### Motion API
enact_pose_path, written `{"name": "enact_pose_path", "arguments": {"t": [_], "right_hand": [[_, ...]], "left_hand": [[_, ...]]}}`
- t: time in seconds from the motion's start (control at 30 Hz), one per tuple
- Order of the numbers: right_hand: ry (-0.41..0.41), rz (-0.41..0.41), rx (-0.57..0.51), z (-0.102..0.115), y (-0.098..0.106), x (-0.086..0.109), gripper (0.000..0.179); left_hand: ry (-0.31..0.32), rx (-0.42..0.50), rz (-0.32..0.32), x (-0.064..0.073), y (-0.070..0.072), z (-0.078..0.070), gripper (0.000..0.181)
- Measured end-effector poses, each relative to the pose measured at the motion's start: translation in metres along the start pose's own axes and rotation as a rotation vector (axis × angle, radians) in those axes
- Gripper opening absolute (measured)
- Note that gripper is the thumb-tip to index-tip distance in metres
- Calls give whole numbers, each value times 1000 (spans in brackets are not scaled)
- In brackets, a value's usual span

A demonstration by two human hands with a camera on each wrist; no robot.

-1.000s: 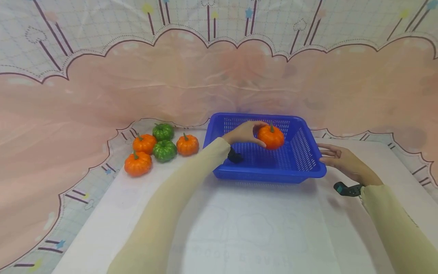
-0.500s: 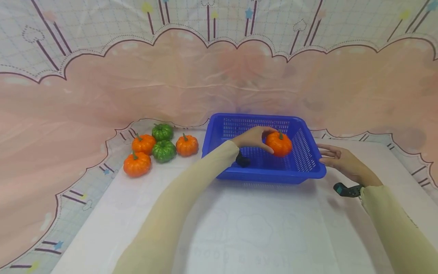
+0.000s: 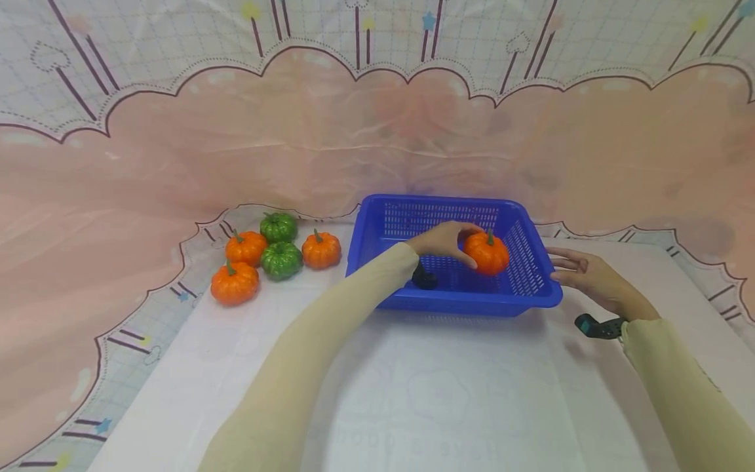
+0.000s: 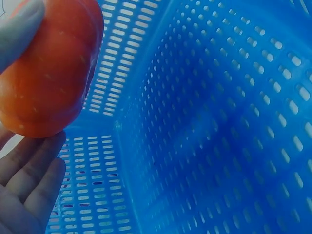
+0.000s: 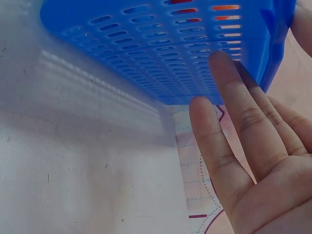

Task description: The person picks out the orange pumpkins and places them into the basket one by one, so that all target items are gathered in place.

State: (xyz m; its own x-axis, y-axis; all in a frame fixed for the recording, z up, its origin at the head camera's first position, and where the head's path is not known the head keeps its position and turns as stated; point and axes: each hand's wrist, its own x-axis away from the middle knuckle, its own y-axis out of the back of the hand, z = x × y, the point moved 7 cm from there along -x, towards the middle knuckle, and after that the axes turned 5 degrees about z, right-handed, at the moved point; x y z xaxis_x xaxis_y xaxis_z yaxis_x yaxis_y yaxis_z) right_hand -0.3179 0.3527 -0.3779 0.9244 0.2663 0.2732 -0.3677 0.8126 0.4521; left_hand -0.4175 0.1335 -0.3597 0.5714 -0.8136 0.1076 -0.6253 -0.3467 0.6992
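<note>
A small orange pumpkin [image 3: 488,254] with a green stem is in my left hand [image 3: 444,240], inside the blue plastic basket [image 3: 454,301]. The left wrist view has the pumpkin [image 4: 51,73] between thumb and fingers, apart from the basket floor beneath. At the basket's right side is my right hand [image 3: 603,282], its fingers extended toward the wall. Seen from the right wrist, fingertips [image 5: 222,62] lie close against the perforated wall, with the thumb near the rim; firm contact is hard to tell. Orange shows through the wall's slots.
Left of the basket, several small pumpkins sit grouped on the white table [image 3: 377,393]: orange ones, such as the nearest orange pumpkin [image 3: 234,284], and two green pumpkins [image 3: 281,260]. A patterned cloth [image 3: 330,144] hangs behind.
My left hand has moved right and lower into the basket with the orange pumpkin in its grip. The right hand has stayed in place by the basket.
</note>
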Motion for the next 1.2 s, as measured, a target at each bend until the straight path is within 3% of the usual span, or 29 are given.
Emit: {"name": "enact_pose_path", "arguments": {"t": [0.4,0.8,1.2], "right_hand": [[-1,0,3,0,2,1,78],[-7,-6,9,0,1,-1,79],[-5,-11,23,-1,1,-1,80]], "left_hand": [[-19,-7,54,-9,-10,-2,73],[-59,-18,155,-13,-23,-8,72],[1,-55,213,-16,-31,-3,69]]}}
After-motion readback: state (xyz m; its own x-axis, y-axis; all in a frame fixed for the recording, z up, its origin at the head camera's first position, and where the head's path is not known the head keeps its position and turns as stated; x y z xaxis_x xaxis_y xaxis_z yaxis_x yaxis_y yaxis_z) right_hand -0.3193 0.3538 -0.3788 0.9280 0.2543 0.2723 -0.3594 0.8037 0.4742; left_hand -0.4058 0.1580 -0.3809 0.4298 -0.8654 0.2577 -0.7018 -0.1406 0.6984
